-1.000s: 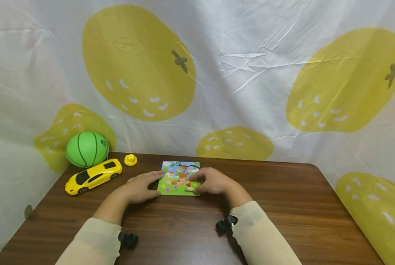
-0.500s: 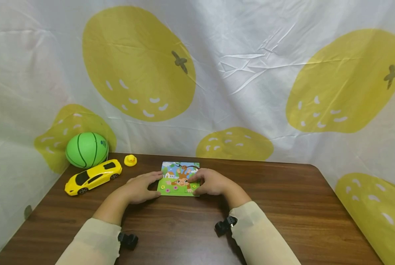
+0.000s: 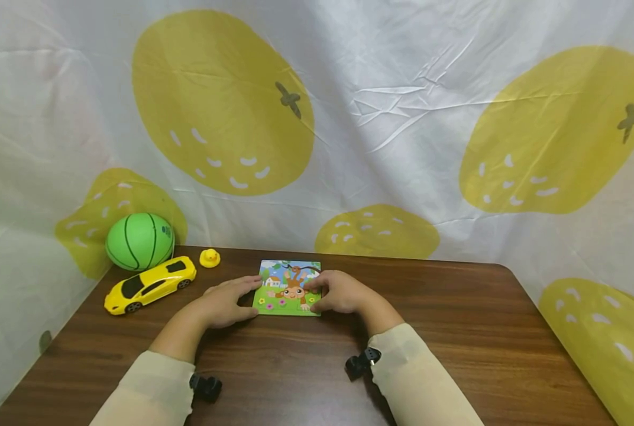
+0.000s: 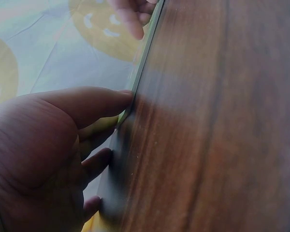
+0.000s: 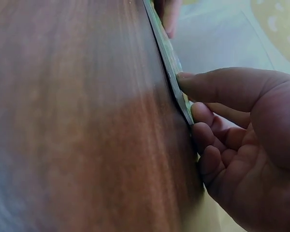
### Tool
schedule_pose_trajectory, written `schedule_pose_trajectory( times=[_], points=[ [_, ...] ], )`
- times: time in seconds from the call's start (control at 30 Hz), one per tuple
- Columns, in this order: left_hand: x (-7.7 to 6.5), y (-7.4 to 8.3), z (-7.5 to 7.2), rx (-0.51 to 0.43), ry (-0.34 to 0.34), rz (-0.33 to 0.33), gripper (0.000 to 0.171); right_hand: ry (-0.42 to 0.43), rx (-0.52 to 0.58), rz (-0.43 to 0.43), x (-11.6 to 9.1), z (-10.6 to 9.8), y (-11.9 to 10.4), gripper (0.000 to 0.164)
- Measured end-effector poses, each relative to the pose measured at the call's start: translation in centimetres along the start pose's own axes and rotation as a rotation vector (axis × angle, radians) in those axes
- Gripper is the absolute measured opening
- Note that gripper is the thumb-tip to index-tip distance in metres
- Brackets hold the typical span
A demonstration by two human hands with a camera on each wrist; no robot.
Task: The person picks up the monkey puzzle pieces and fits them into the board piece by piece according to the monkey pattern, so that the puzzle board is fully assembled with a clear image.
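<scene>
A square jigsaw puzzle (image 3: 282, 290) with a monkey, a house and flowers lies flat on the wooden table (image 3: 274, 361). On its left side my left hand (image 3: 223, 303) rests, thumb at the near left corner and fingertips along the edge, the fingers only loosely bent. My right hand (image 3: 343, 291) has thumb and index finger on a puzzle piece (image 3: 304, 306) in the near right corner, partly hidden beneath them. In the right wrist view the thumb (image 5: 217, 87) meets the board's edge, with the other fingers curled beside it. The left wrist view has the left thumb (image 4: 96, 104) touching the board's edge.
A yellow toy car (image 3: 151, 285) stands to the left of the hands, with a green ball (image 3: 139, 241) behind it. A small yellow rubber duck (image 3: 209, 257) sits near the back edge. White cloth (image 3: 381, 148) with yellow fruit prints hangs behind the table.
The near right corner piece, at first slightly out of line with a dark gap beside it, now sits level in the picture. Both hands stay almost where they were.
</scene>
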State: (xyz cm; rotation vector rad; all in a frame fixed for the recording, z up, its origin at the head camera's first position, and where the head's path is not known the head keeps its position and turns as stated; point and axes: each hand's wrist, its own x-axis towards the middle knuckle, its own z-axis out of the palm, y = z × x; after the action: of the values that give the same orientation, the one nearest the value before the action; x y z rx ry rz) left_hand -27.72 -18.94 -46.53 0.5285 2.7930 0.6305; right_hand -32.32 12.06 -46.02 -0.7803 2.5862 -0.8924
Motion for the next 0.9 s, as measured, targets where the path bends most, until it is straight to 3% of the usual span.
schedule_pose_trajectory(
  times=[0.53, 0.73, 0.9],
  points=[
    [0.1, -0.1, 0.0, 0.006, 0.001, 0.009, 0.072, -0.035, -0.054, 0.059, 0.5, -0.4, -0.5, 0.041],
    [0.1, -0.4, 0.0, 0.012, 0.015, 0.018, 0.073, -0.027, -0.015, 0.018, 0.0, -0.4, -0.4, 0.04],
    [0.1, -0.6, 0.0, -0.033, 0.037, 0.02, 0.073, 0.044, 0.009, -0.03, -0.9, -0.9, -0.5, 0.04]
  ],
)
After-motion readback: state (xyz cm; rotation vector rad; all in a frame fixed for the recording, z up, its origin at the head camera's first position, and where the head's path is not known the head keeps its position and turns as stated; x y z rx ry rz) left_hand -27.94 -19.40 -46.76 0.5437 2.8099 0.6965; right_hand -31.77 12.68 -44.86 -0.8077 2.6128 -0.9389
